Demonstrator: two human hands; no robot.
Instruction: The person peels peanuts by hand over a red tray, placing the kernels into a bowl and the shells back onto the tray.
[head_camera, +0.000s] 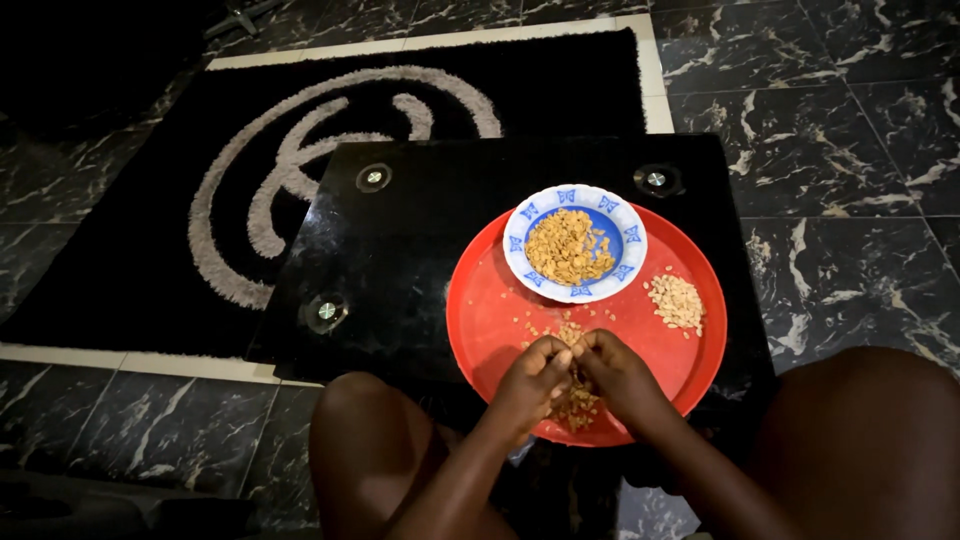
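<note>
Small tan seeds (577, 400) lie heaped on the near part of a red round tray (500, 300); left hand (535, 375) and right hand (612, 370), fingertips touching, pinch seeds.

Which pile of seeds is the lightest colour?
The small pile lying bare on the red tray's right side; the seeds in the bowl and under the hands are darker orange.

A low black glass table (400, 240) with round metal fittings at its corners stands on a dark marble-patterned tile floor (830, 110). To its far left lies a black rug (120, 230) bearing a grey swirl (partly hidden under the table), edged by pale tile strips.
</note>
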